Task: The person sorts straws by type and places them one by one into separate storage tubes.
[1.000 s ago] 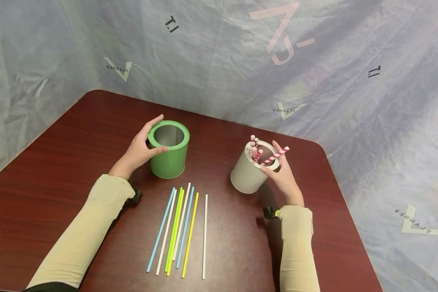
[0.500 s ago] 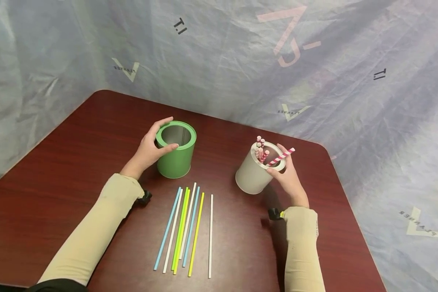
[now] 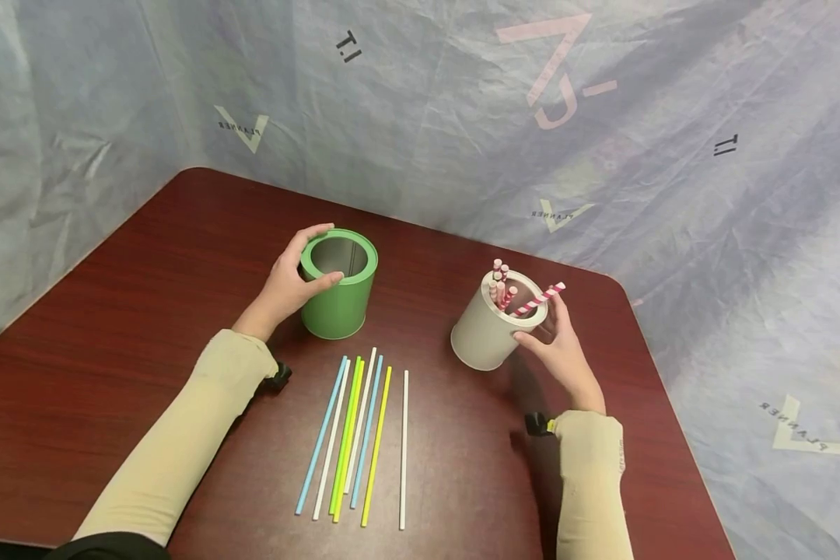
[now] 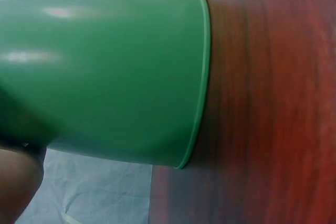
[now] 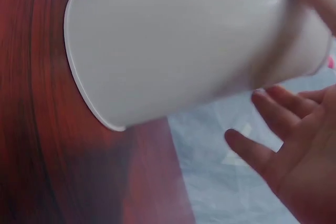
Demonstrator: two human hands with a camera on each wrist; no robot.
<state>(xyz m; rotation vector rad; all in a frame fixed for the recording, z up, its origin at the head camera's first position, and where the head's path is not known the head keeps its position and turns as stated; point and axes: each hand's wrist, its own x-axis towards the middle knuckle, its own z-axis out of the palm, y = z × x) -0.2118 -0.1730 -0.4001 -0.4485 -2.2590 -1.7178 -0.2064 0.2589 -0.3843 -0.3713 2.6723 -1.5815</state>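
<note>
My left hand (image 3: 281, 286) grips the upper side of a green metal can (image 3: 336, 311), thumb along the front of the rim and fingers behind it. This can stands upright on the table; none of the straws shows inside. To the right, a white can (image 3: 477, 336) holds several pink-and-white striped straws (image 3: 498, 289), one leaning out over the right rim. Beside that can is my right hand (image 3: 563, 354), thumb and fingers spread about its upper side. In the right wrist view several fingers (image 5: 249, 148) are straight and stand off the can's wall.
Several thin blue, white, green and yellow sticks (image 3: 353, 435) lie lengthwise on the dark red table (image 3: 182, 257), in front of and between the cans. One white stick (image 3: 404, 451) lies a little apart. A grey printed cloth (image 3: 420, 117) hangs behind the table.
My right hand has loosened and drawn back slightly to the right from the white can. The left hand still grips the green can; the view has shifted a little.
</note>
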